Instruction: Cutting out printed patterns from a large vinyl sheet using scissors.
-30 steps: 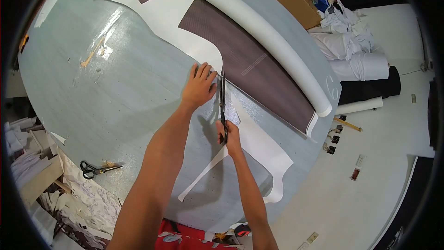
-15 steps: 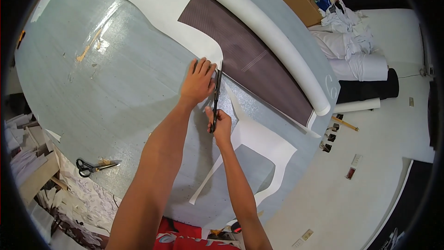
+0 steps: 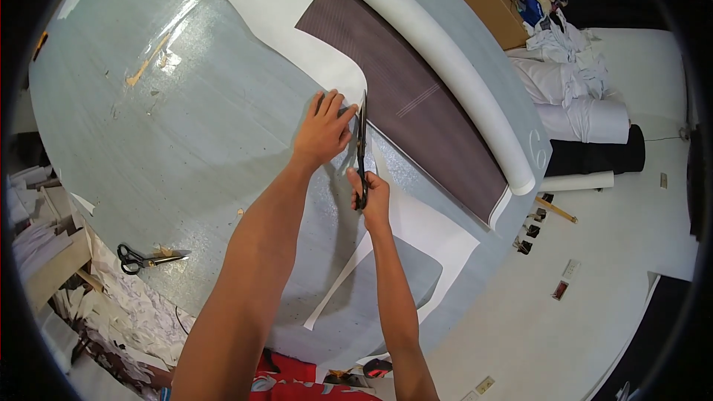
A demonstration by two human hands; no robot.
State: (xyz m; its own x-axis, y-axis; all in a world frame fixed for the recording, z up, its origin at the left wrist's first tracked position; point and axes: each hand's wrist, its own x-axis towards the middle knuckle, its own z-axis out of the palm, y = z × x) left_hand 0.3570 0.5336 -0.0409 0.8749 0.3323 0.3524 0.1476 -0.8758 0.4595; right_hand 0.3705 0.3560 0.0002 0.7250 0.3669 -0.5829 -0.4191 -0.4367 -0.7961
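Fingers of my right hand (image 3: 373,194) grip the scissors (image 3: 362,150), cutting the white paper (image 3: 416,226) that my flat left hand (image 3: 323,132) pins mid-table (image 3: 186,141); paper toward the far edge remains uncut.

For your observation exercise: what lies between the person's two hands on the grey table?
In the head view, the long black scissors stand between left hand and right hand, over white paper.
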